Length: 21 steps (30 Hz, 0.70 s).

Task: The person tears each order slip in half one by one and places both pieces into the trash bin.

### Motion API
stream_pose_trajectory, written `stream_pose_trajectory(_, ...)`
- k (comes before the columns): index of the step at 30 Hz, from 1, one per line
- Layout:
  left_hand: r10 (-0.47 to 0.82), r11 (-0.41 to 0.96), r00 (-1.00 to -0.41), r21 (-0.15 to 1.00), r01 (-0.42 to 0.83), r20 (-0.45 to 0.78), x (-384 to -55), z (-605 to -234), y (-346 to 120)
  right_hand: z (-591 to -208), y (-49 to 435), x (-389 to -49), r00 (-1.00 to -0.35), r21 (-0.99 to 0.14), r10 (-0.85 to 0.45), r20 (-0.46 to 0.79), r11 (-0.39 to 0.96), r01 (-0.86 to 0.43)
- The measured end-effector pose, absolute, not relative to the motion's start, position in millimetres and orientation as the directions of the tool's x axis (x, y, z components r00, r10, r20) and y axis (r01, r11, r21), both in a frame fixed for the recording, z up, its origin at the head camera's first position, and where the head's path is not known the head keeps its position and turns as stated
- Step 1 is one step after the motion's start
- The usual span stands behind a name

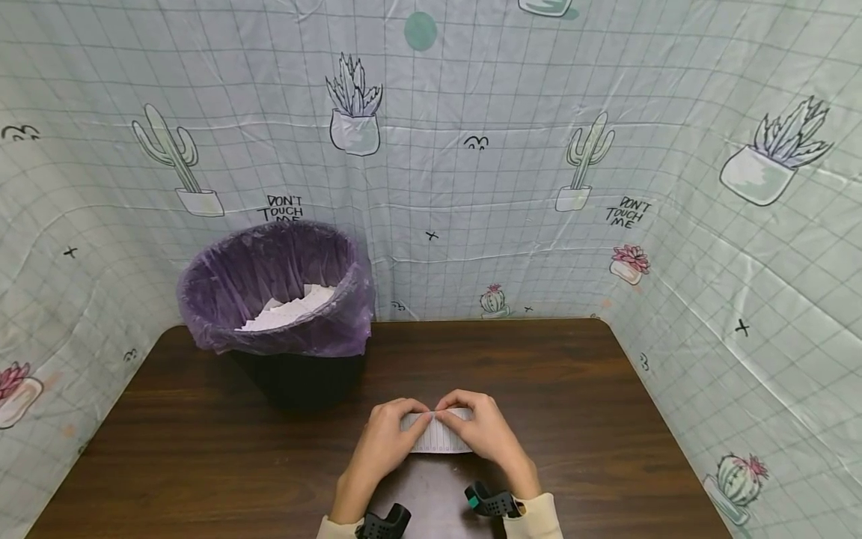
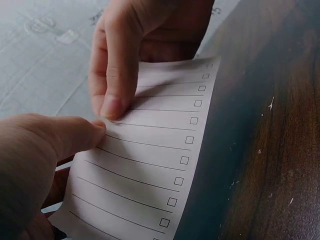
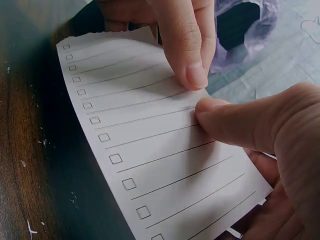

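Both hands pinch one edge of a white checklist sheet (image 1: 441,442), thumbs on top and close together. It has ruled lines and a column of small printed boxes, plain in the left wrist view. My left hand (image 1: 390,436) grips it just left of the middle; my right hand (image 1: 486,429) grips it just right. One short end of the sheet (image 3: 150,120) looks ragged in the right wrist view. The fingers beneath the paper are partly hidden.
A black bin (image 1: 299,378) with a purple liner (image 1: 337,329) stands at the table's back left, with white paper pieces (image 1: 292,308) inside. Small white scraps (image 2: 271,103) lie on the dark wooden table (image 1: 539,389). A patterned cloth (image 1: 431,187) surrounds the table's back and sides.
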<state>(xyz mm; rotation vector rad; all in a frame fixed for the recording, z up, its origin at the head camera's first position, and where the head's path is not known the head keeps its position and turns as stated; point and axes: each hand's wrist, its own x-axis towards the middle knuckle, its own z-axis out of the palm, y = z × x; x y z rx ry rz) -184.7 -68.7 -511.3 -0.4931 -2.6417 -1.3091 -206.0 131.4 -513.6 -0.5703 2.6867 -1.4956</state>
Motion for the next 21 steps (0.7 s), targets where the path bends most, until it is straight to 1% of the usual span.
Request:
stream_pose_trajectory(5,0.227,0.566,-0.933,0.743,0.359,0.278,-184.4,-511.3,-68.6,-514.0,130.3,-206.2,-0.922,-0.825,-0.347,0.173,0.459,-0.328)
stream_pose_trajectory(14,0.207,0.573,-0.927,0.73,0.374,0.312,-184.3,-511.8,-67.2,-513.6,129.7,-206.1,-0.92,-0.822,-0.345,0.187,0.458,-0.338)
stream_pose_trajectory(21,0.16,0.583,-0.942,0.743,0.33,0.293,-183.8,-510.3,-67.8,-512.0,128.7,-205.2,-0.908,-0.821,-0.376,0.183,0.449,-0.352)
